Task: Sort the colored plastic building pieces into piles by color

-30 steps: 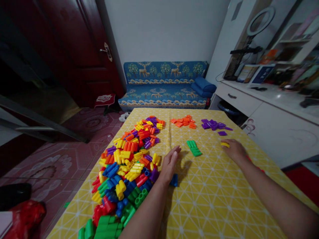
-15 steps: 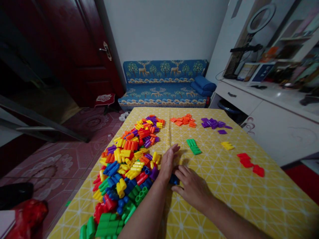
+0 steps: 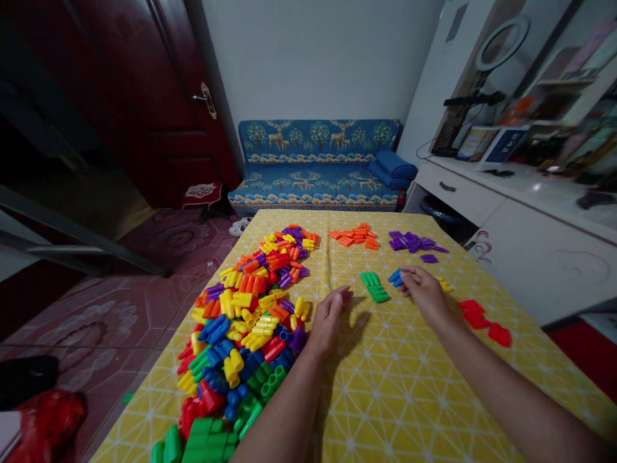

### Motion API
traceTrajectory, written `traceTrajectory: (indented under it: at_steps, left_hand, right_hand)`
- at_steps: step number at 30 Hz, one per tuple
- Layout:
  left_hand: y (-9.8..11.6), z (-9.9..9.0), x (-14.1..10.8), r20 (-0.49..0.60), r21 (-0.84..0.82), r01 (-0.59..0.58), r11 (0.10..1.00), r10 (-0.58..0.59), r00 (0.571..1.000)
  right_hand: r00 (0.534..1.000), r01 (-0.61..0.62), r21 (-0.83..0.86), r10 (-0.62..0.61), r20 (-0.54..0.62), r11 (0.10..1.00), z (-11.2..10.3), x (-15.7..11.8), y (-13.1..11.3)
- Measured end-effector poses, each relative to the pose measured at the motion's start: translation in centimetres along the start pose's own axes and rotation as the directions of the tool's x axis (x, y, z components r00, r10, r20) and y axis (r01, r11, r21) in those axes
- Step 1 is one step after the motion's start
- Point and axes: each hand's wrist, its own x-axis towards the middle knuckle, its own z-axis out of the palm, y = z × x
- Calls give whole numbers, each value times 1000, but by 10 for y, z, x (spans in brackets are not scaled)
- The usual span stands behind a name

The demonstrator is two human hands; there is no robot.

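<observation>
My right hand [image 3: 425, 292] pinches a blue plastic building block [image 3: 396, 278] at the right of the green blocks [image 3: 375, 287]. Partly behind that hand lie the yellow blocks [image 3: 444, 284]. My left hand [image 3: 328, 319] hovers or rests on its side beside the mixed heap, fingers stretched out, with nothing seen in it. The heap of mixed blocks [image 3: 250, 302] in red, yellow, blue, green, purple and orange covers the left of the table.
Orange blocks [image 3: 355, 235] and purple blocks [image 3: 414, 242] lie in groups at the far side. Red blocks [image 3: 475, 314] are at the right. A yellow patterned cloth [image 3: 400, 386] covers the table. Beyond stand a blue sofa [image 3: 308, 170] and a white cabinet [image 3: 540, 238].
My right hand has moved from beside my left hand to the far right, carrying the blue block. My left hand has stayed nearly in place.
</observation>
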Motion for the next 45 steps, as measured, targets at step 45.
traceTrajectory:
  at_steps: [45]
  left_hand:
    - [15, 12, -24, 577, 581, -766, 275, 524, 626]
  right_hand:
    - [964, 144, 252, -193, 183, 957, 118, -111, -4]
